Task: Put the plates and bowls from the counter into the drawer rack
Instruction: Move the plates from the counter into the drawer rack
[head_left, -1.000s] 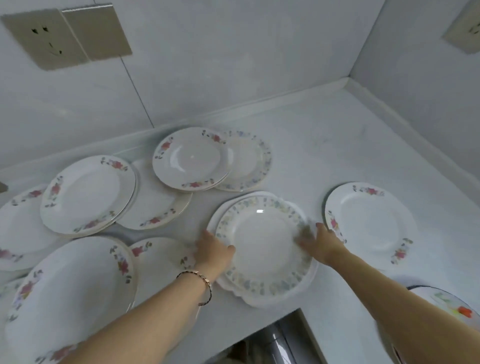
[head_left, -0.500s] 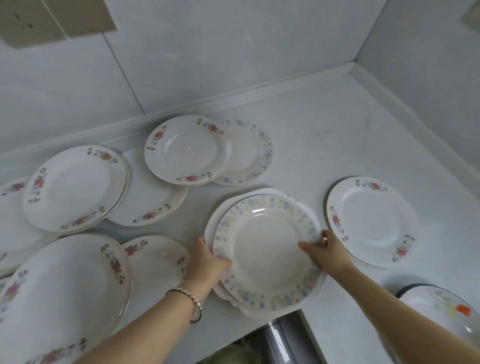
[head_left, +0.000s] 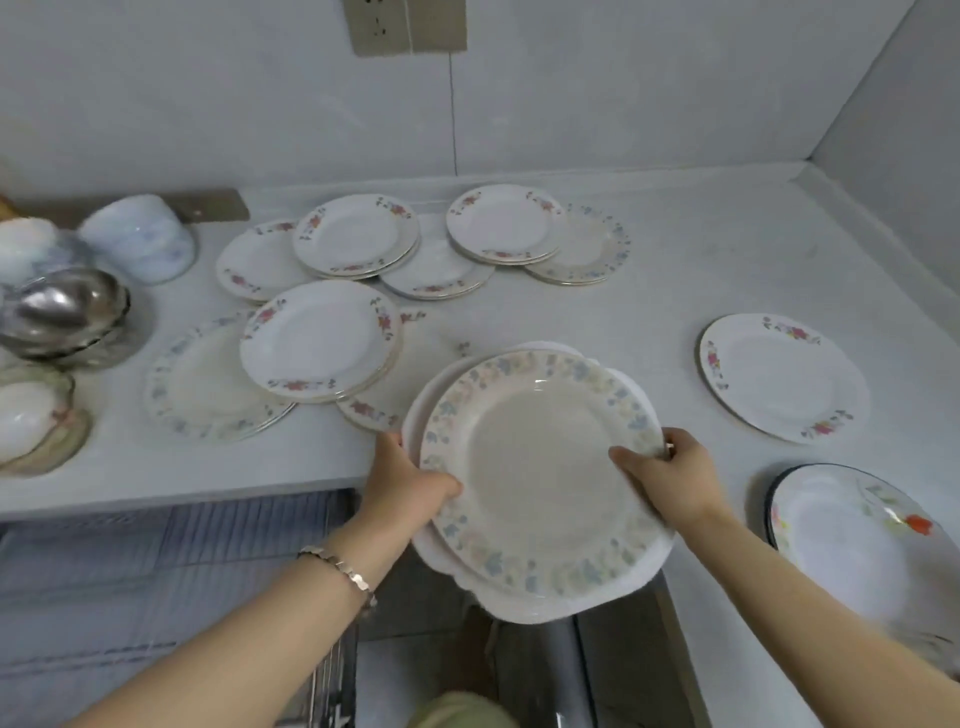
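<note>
A small stack of plates (head_left: 540, 483), topped by one with a pale blue floral rim, is held between both hands, past the counter's front edge. My left hand (head_left: 405, 480) grips its left rim, and my right hand (head_left: 670, 473) grips its right rim. The open drawer rack (head_left: 171, 561) with thin wire bars lies below the counter at lower left. More red-flowered plates (head_left: 319, 340) lie scattered on the white counter (head_left: 675, 280), with a single plate (head_left: 782, 376) at right. Bowls (head_left: 137, 239) stand at the far left.
Steel bowls (head_left: 65, 312) and shell-shaped dishes (head_left: 36, 421) crowd the counter's left end. A dark-rimmed plate (head_left: 852, 530) with a red motif sits at the lower right. The walls meet in a corner at the right rear. A wall socket (head_left: 405, 23) is above.
Both hands closed on the plate stack's rims and pulled it toward me, off the counter's front edge. The view swung left and down, revealing the drawer rack and the bowls.
</note>
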